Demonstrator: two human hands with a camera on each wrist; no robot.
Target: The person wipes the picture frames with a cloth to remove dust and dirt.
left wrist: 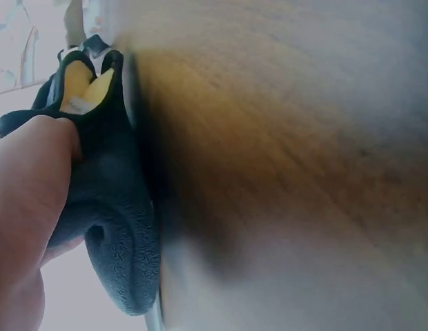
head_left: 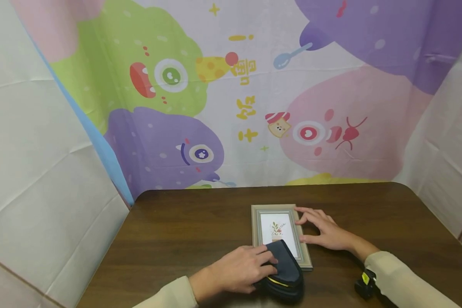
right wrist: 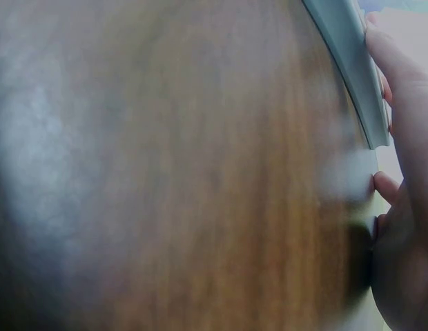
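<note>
A picture frame point(head_left: 255, 226) with a plant print lies on the wooden table. My left hand point(head_left: 244, 267) grips a dark, mitt-like fabric pouch point(head_left: 286, 265) whose tip overlaps the frame's lower part. In the left wrist view, that pouch point(left wrist: 114, 172) looks fuzzy, with yellow lining point(left wrist: 77, 86) at its opening; the thumb side of my hand point(left wrist: 24, 200) bears on it. At the frame's right edge, my right hand point(head_left: 327, 233) rests its spread fingertips and thumb. The right wrist view has the frame's side point(right wrist: 355, 69) beside those fingers.
Brown tabletop point(head_left: 185, 226) extends around the frame. Behind it hangs a cloth point(head_left: 254, 162) printed with cartoon monsters. White panels point(head_left: 50, 171) stand on both sides. A black device point(head_left: 365, 284) is at the right wrist.
</note>
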